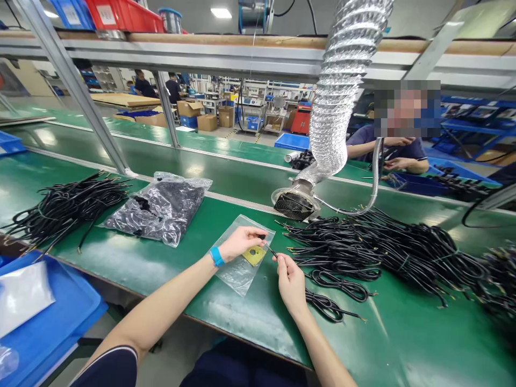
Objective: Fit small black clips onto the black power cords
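Observation:
My left hand [241,243], with a blue band at the wrist, pinches a small black part [262,236] between its fingertips. Closed on the end of a thin black cable [273,252] is my right hand [291,279], just right of and below the left. The cable's tip points up toward the small part; whether they touch is too small to tell. Under my left hand a yellow sponge [253,257] with a dark hole lies on a clear plastic bag [237,279]. Coiled black cables [328,306] lie beside my right hand.
A fume extractor nozzle [296,203] on a silver duct [332,97] hangs ahead. Black cable bundles lie right [403,252] and left [72,201]. A bag of black parts [161,207] sits left. Blue trays [64,306] stand lower left. A co-worker [365,142] sits opposite.

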The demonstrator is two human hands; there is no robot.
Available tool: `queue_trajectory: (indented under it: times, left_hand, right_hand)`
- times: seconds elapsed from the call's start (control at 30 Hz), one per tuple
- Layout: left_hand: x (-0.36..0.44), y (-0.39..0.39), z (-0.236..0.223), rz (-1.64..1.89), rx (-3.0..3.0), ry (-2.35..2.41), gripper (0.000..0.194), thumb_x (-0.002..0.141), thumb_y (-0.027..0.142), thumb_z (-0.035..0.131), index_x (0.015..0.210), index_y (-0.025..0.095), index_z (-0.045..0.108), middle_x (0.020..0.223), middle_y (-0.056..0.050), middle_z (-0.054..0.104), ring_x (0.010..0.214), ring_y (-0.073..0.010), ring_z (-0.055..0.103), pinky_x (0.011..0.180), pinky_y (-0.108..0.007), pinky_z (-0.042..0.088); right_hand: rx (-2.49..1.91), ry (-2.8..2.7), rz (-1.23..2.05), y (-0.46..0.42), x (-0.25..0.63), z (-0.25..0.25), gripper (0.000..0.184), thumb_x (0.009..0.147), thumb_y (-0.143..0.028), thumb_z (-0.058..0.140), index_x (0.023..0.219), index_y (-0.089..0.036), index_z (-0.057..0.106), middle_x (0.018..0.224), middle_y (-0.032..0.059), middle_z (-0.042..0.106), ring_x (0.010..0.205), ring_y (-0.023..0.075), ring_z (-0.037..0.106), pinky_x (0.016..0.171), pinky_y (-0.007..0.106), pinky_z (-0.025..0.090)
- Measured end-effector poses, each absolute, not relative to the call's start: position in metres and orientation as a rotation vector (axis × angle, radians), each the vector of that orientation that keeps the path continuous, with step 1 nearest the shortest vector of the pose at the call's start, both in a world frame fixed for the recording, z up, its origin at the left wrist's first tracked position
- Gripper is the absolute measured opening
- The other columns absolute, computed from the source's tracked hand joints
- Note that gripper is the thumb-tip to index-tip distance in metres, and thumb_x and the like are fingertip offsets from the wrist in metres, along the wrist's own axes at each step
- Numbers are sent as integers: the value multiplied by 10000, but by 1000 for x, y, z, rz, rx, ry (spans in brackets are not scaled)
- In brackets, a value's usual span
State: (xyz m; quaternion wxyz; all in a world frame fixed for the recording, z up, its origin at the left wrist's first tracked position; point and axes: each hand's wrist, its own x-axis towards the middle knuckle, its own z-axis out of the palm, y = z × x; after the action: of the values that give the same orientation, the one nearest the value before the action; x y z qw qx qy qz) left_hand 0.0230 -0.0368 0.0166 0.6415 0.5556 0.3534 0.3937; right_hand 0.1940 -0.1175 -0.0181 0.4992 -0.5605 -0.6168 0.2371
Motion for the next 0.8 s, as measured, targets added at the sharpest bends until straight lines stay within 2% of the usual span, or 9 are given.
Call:
queue_trajectory:
  times: [0.13, 0.27, 0.47, 0.67, 0.8]
  left_hand:
    - [30, -38, 13, 888, 1190, 773, 458, 680, 350, 823, 1055, 113, 709, 944, -122, 755, 814, -188, 712, 817, -315, 542]
    - [28, -42, 13, 886, 1190, 764, 478, 685, 361, 820, 1082, 120, 708, 933, -117, 762, 842, -199, 717, 849, -331, 545]
    - [29, -46, 14, 911, 1303, 769, 392, 730, 344, 782, 1056, 133, 727, 966, -110, 753, 841, -202, 715, 821, -317, 558]
    - [28, -46, 13, 952, 1374, 777, 353, 765, 319, 747, 1071, 144, 726, 1025, -113, 736, 875, -206, 709, 829, -321, 565]
    - [28, -47, 14, 1057, 1651, 790, 253, 834, 280, 657, 1036, 154, 742, 1076, -111, 707, 916, -203, 689, 837, -330, 564]
  right_hand:
    - [-1337, -1393, 623, -113, 196, -19, 508, 928, -594, 401, 875, -170, 677, 528, -23, 471, 515, 151, 458, 504, 252, 386]
    - [-1338, -1359, 676, -111, 196, -20, 509, 919, -597, 418, 877, -166, 686, 506, -34, 428, 509, 150, 436, 500, 252, 374]
    - [-1345, -1331, 758, -111, 196, -17, 536, 886, -633, 450, 853, -155, 691, 489, -47, 390, 479, 131, 377, 468, 242, 329]
    - [-1356, -1293, 898, -108, 195, -12, 617, 832, -702, 458, 847, -126, 680, 495, -75, 304, 448, 102, 272, 440, 231, 231]
    - [-1327, -1277, 888, -108, 193, -11, 554, 858, -650, 471, 831, -140, 686, 490, -60, 358, 456, 109, 322, 450, 231, 278]
